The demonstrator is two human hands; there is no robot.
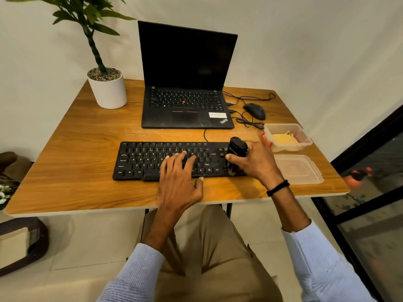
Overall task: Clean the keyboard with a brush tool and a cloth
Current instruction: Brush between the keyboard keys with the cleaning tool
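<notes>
The left hand (178,182) lies flat, fingers straight and spread, on the middle keys of the flat black plastic keyboard (152,160), near the wooden table's (76,171) near edge. The right hand (250,162) grips a stubby black brush tool (236,149), bristles down on the keyboard's right end. A crumpled yellow cloth (283,139) sits in a clear plastic box (305,136) just right.

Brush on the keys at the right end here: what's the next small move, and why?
Probably a short leftward sweep of the brush tool along the bottom rows: the right hand grips it, bristles down on the right end of the keyboard, while the left hand lies flat on the middle keys, steadying it.
</notes>
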